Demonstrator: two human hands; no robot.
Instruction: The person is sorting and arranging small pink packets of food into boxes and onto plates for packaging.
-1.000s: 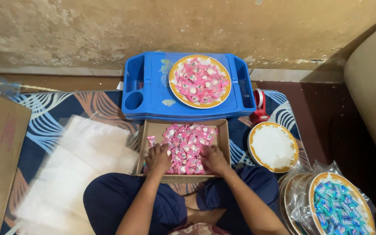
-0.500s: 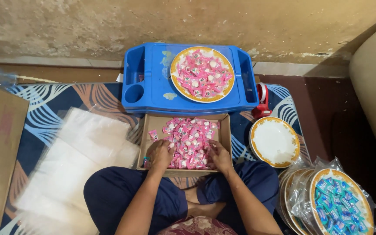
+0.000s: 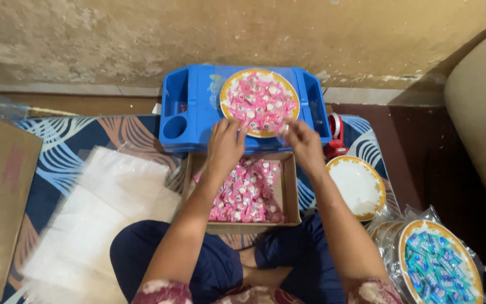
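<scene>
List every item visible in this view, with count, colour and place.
tray: one, blue, by the wall
plate of sweets: one, gold-rimmed, pink sweets, on the tray
cardboard box: one, brown, pink sweets inside, before the knees
empty plate: one, white, right of box
bagged plate: one, blue sweets, lower right
clear bags: a stack, left of the box
tape dispenser: one, red, beside tray
left hand: at plate's near rim
right hand: at plate's near rim

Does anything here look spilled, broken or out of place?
Nothing stands out. The pink sweets sit heaped on their plate, more lie inside the cardboard box, and both hands, left hand and right hand, hover at the plate's near edge.
</scene>
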